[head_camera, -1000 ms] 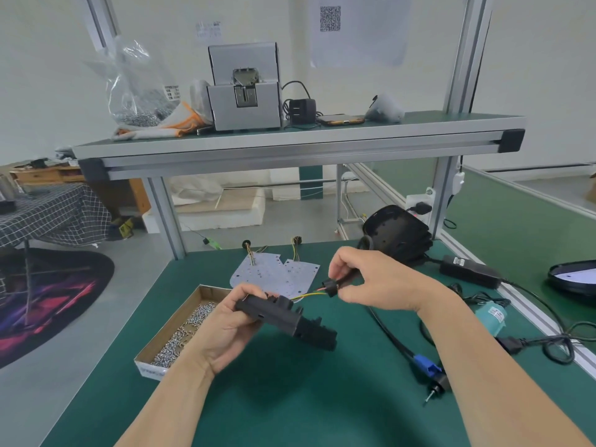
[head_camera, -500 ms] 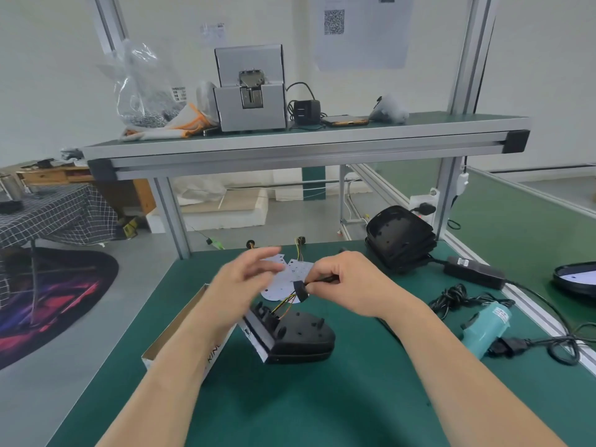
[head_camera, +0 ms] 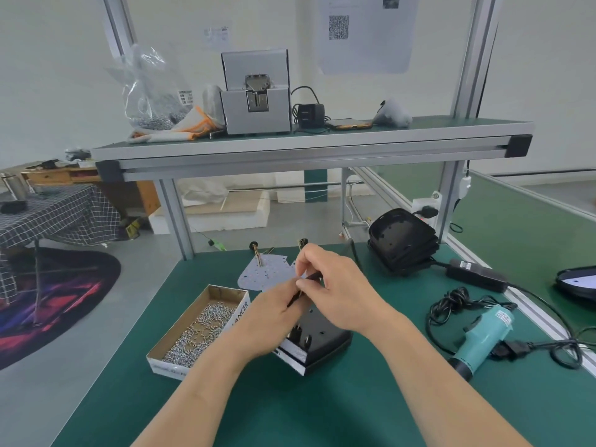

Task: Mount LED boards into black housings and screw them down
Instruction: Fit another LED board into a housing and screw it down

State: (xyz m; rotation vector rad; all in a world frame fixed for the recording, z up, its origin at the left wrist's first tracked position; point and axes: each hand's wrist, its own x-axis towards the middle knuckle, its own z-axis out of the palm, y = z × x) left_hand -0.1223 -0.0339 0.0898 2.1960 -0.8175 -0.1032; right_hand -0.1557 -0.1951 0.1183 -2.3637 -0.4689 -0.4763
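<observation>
A black housing (head_camera: pixel 322 340) lies on the green table (head_camera: pixel 322 408) in front of me, its back side up, with a white edge facing me. Just above it both hands meet. My right hand (head_camera: pixel 335 291) pinches a thin black cable end (head_camera: pixel 311 277) that comes from the housing. My left hand (head_camera: pixel 267 321) pinches the same cable lower down, its fingers partly hidden by my right hand. White LED boards (head_camera: pixel 264 272) with yellow wires lie flat behind my hands.
A cardboard box of screws (head_camera: pixel 200 327) stands at the left of the housing. A stack of black housings (head_camera: pixel 403 240) sits at the back right. A teal electric screwdriver (head_camera: pixel 483 337) with its cables and a black power brick (head_camera: pixel 474 274) lies at the right.
The housing went from my left hand down onto the table. My left hand then joined my right at the cable, over the housing.
</observation>
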